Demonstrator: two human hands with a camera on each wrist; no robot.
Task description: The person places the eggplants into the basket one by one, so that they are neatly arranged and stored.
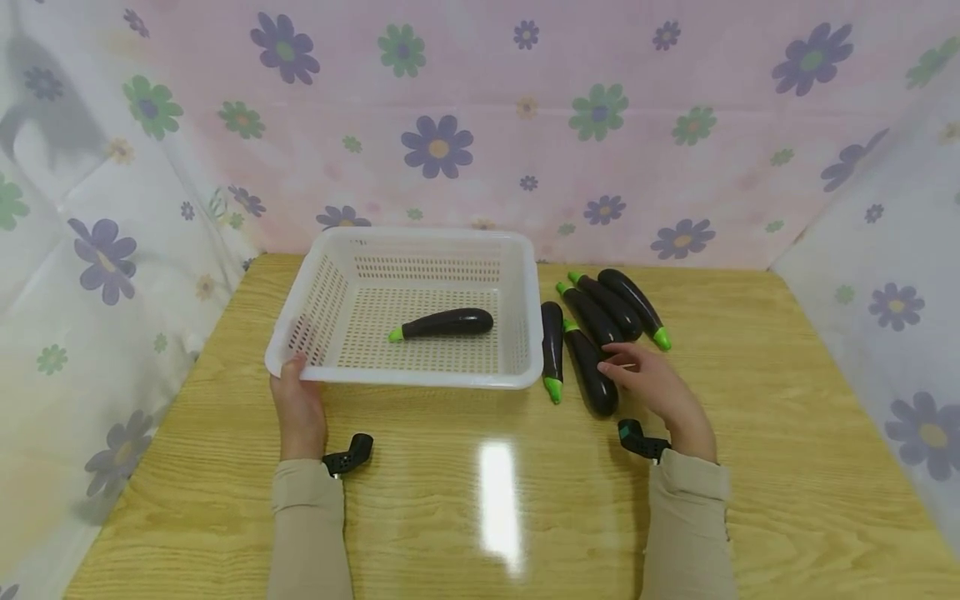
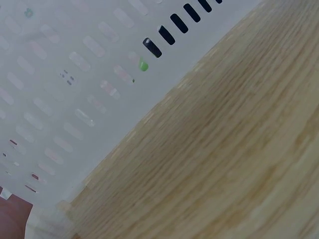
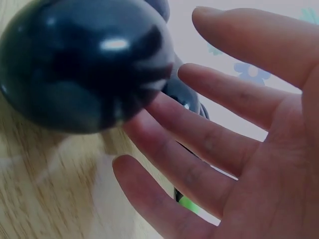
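1. A person's left hand (image 1: 300, 412) grips a white plastic basket (image 1: 405, 377) at its near left corner, the thumb over the rim; the other fingers are hidden from the head view.

2. The slotted basket stands left of centre on a wood-grain table (image 1: 420, 525), with a single dark eggplant (image 1: 453, 322) lying crosswise on its floor, green stem to the left.

3. On the opposite side, the right hand (image 1: 660, 387) reaches over a second eggplant (image 1: 592, 375), its thumb and fingers apart and extended. In the right wrist view, two fingertips pass behind the glossy blunt end; whether they press on it cannot be told.

4. That eggplant lies on the table right of the basket, its stem pointing away from the person. Just beside the basket's right wall is another eggplant (image 1: 552, 342), stem toward the person.

5. Farther back, three more eggplants (image 1: 606, 310) lie bunched together, two with stems pointing away and the rightmost with its stem toward the person.

6. Beige sleeves (image 1: 309, 521) cover both forearms, a black device (image 1: 348, 457) at each wrist. Behind the table hangs a pink flowered cloth (image 1: 480, 67).
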